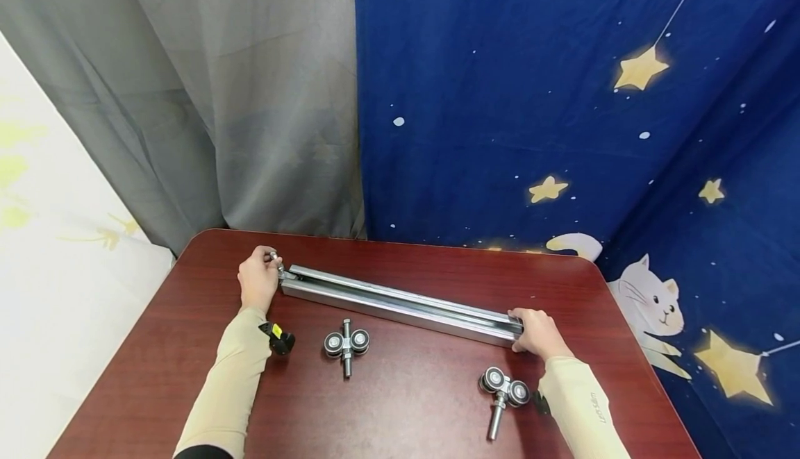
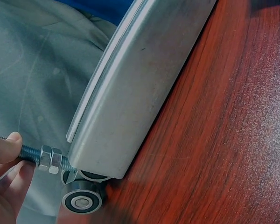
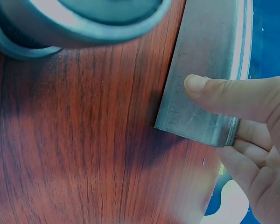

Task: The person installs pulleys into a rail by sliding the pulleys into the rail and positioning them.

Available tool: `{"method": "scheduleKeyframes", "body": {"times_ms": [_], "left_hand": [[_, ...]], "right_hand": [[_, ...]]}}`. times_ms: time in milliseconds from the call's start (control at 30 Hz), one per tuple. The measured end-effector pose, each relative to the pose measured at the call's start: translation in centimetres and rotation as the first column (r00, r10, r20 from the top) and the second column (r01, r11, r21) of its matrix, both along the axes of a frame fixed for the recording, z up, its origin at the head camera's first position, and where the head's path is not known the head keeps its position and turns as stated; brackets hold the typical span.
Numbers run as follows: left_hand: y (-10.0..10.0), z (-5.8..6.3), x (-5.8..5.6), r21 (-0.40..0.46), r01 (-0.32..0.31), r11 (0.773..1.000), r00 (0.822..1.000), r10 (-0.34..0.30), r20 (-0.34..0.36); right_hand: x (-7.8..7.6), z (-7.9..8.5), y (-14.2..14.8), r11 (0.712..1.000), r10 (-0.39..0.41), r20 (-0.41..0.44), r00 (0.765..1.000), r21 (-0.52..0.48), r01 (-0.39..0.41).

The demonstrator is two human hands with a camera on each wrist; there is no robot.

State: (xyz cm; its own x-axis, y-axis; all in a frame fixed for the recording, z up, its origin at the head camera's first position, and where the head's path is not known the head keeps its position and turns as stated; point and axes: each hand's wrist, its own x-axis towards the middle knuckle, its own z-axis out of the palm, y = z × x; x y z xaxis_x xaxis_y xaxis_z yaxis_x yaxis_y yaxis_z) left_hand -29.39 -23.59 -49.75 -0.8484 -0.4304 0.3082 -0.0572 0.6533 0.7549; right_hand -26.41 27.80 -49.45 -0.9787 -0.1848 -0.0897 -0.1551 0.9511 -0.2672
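A long metal channel rail, slot facing up, lies across the table. At its left end my left hand pinches the threaded bolt of a roller trolley. That trolley is partly at the rail's end opening; one wheel shows outside and another sits at the mouth in the left wrist view. My right hand grips the rail's right end, the thumb on its near side wall and the fingers around the far side and end.
Two more roller trolleys lie on the reddish-brown table: one below the rail's left half, another near my right forearm. A grey curtain and a blue starry curtain hang behind the table's far edge.
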Motion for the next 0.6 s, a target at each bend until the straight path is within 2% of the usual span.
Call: {"method": "scheduleKeyframes", "body": {"times_ms": [267,600], "left_hand": [[0.31,0.35,0.3,-0.009,0.014,1.0,1.0,-0.014,-0.003],[0.48,0.17,0.57,-0.03,0.022,0.999,1.0,-0.022,-0.021]], "right_hand": [[0.02,-0.05,0.05,1.0,0.001,0.002,1.0,-0.008,-0.001],[0.01,-0.02,0.05,1.0,0.008,-0.005,1.0,0.001,-0.008]]}}
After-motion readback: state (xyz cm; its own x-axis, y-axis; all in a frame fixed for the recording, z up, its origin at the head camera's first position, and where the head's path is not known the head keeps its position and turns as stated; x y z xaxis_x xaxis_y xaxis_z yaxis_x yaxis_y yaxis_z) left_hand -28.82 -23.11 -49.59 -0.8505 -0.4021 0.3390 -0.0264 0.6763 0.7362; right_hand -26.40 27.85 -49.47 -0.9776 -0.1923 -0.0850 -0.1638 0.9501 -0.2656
